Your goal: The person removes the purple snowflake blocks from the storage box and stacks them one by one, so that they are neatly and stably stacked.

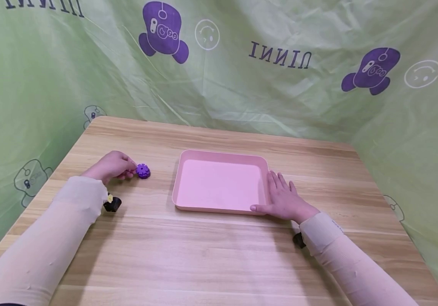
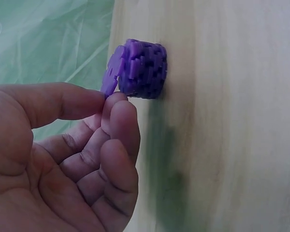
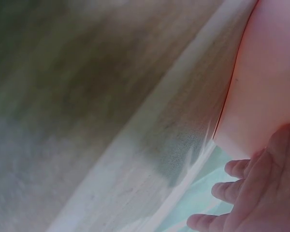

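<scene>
A short stack of purple notched plastic discs [image 2: 147,70] stands on the table at the left. Between thumb and index finger, my left hand [image 1: 113,165] pinches the edge of one purple disc [image 2: 114,67], which is tilted against the top of the stack. Its other fingers are loosely curled. To the right of the stack lies a shallow pink tray [image 1: 219,210], with nothing in it. My right hand [image 1: 281,197] rests against the tray's right end, fingers straight and thumb over the near corner. The right wrist view shows its palm beside the tray's outer wall [image 3: 256,96].
The wooden table [image 1: 203,255] reaches back to a green printed cloth [image 1: 219,93], which hangs behind it and at both sides. A small black device [image 1: 112,204] sits at the left wrist, another [image 1: 299,240] at the right wrist.
</scene>
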`<state>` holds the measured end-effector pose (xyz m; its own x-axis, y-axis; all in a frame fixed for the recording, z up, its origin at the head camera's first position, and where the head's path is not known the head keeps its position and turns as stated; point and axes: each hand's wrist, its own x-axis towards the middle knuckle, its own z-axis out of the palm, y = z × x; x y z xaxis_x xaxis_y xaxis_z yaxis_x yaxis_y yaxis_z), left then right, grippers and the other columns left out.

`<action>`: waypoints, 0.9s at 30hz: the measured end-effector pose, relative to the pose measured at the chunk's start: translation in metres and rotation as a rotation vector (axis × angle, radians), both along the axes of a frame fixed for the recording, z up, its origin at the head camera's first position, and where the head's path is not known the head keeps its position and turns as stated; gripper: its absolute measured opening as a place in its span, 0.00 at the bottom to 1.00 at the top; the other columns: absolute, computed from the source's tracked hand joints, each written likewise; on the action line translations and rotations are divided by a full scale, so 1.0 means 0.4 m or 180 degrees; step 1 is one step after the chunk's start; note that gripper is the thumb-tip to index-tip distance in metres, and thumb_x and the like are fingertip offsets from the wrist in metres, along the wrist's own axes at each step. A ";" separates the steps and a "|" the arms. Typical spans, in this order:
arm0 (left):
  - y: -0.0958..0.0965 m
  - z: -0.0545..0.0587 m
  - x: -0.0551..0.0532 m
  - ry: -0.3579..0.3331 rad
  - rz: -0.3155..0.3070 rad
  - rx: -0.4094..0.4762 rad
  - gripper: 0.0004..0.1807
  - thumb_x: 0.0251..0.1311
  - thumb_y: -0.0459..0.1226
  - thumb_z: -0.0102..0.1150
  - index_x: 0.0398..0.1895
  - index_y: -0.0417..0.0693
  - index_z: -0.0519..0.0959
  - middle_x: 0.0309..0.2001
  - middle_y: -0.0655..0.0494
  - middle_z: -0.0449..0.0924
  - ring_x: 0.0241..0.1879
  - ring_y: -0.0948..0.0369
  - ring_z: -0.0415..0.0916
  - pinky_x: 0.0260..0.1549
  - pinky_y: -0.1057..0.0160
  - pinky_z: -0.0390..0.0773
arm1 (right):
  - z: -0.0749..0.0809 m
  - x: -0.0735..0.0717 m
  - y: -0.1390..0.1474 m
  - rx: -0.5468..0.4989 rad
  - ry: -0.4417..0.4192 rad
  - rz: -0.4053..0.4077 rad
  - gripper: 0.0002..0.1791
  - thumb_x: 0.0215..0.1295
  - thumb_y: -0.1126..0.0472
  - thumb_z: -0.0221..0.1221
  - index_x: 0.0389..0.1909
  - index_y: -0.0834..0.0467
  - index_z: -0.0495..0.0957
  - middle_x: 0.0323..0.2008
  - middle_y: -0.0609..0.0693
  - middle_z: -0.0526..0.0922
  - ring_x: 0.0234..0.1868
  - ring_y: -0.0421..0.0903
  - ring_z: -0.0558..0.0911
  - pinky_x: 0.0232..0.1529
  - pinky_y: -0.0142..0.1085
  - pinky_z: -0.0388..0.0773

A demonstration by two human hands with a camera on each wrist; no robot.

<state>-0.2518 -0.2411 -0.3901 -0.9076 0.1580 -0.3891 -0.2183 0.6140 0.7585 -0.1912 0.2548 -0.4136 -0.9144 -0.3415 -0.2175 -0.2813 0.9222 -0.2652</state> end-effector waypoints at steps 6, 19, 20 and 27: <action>0.009 0.001 -0.001 -0.0045 -0.0026 -0.0046 0.11 0.72 0.30 0.52 0.45 0.25 0.78 0.28 0.53 0.80 0.28 0.61 0.76 0.27 0.65 0.77 | 0.001 0.000 0.001 -0.0034 -0.0021 -0.0015 0.70 0.62 0.27 0.60 0.78 0.75 0.37 0.80 0.71 0.40 0.79 0.71 0.41 0.72 0.71 0.37; 0.006 0.000 -0.001 -0.0034 -0.0057 -0.0160 0.12 0.73 0.30 0.50 0.44 0.26 0.78 0.30 0.51 0.80 0.29 0.60 0.76 0.29 0.64 0.78 | 0.003 -0.002 -0.001 0.0003 0.0031 0.0014 0.69 0.62 0.27 0.60 0.78 0.75 0.38 0.79 0.71 0.41 0.78 0.72 0.42 0.72 0.71 0.39; 0.006 -0.002 0.000 -0.0031 -0.0055 -0.0153 0.12 0.73 0.30 0.50 0.44 0.26 0.78 0.30 0.51 0.80 0.29 0.60 0.76 0.29 0.64 0.78 | 0.003 -0.002 -0.001 -0.0001 0.0032 0.0011 0.69 0.62 0.27 0.60 0.78 0.75 0.37 0.79 0.71 0.41 0.78 0.72 0.42 0.72 0.71 0.39; 0.006 -0.008 0.001 -0.0018 -0.0030 -0.0108 0.11 0.73 0.30 0.50 0.45 0.26 0.77 0.31 0.51 0.80 0.30 0.60 0.76 0.29 0.65 0.78 | 0.002 -0.001 -0.001 -0.0034 0.0014 -0.0005 0.69 0.62 0.27 0.61 0.78 0.75 0.37 0.79 0.71 0.41 0.78 0.72 0.41 0.72 0.71 0.39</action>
